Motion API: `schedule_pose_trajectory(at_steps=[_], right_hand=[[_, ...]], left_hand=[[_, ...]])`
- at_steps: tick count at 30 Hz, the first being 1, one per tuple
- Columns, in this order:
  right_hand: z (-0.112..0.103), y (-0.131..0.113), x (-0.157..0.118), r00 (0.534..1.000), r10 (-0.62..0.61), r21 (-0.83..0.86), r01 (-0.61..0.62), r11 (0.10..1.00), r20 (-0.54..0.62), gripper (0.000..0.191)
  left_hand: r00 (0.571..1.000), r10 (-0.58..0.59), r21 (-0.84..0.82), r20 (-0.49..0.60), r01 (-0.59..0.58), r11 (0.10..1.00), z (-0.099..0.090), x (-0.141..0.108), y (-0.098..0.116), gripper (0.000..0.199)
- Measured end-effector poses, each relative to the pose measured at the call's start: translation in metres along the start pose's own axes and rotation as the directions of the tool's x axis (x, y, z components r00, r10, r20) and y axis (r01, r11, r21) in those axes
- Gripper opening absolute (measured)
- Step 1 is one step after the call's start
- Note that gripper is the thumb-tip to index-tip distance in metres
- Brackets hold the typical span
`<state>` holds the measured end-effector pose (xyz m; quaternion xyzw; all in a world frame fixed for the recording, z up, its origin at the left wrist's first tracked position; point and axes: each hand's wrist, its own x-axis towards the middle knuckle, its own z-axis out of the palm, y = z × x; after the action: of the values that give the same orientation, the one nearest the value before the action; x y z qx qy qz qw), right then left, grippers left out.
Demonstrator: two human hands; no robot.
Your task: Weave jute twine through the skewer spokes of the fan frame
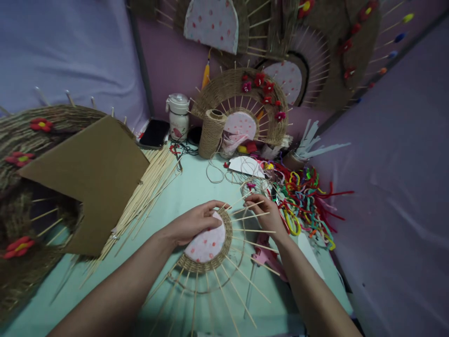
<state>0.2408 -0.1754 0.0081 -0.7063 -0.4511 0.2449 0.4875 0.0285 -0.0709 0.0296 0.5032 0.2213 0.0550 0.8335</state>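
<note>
A half-round fan (228, 230) spreads across the lower centre of the frame, below and right of the left hand (199, 220) clasping its upper end, the right hand (265, 214) at its upper sticks (250, 217), closed or not I cannot tell.

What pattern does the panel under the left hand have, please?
The panel is pale with reddish spots (head view).

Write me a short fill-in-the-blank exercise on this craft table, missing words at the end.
1. The thumb of the ____ hand lies on the dotted half-disc.
2. In this view, the white-lidded jar stands ____ the phone and the roll of twine.
3. The glue gun near the right forearm is ____ in colour.

Missing words: left; between; pink.
</note>
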Motion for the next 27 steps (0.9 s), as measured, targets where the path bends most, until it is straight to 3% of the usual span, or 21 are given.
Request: schedule_pose_trajectory(at_steps=[14, 20, 27], right_hand=[[0.010, -0.006, 0.002, 0.977, -0.152, -0.141, 0.174, 0.975, 0.150, 0.012], [-0.012, -0.013, -0.006, 0.941, -0.254, -0.424, 0.329, 0.844, 0.224, 0.020], [-0.042, -0.015, -0.053, 0.986, -0.150, -0.637, 0.159, 0.755, 0.068, 0.021]], left_hand=[[1.000, -0.001, -0.274, 0.019, 0.006, 0.962, -0.014, -0.001, 0.006, 0.046], [1.000, -0.022, -0.299, -0.018, 0.015, 0.954, -0.015, 0.000, 0.006, 0.046], [0.994, -0.036, -0.272, -0.105, 0.006, 0.962, -0.028, 0.002, 0.007, 0.046]])
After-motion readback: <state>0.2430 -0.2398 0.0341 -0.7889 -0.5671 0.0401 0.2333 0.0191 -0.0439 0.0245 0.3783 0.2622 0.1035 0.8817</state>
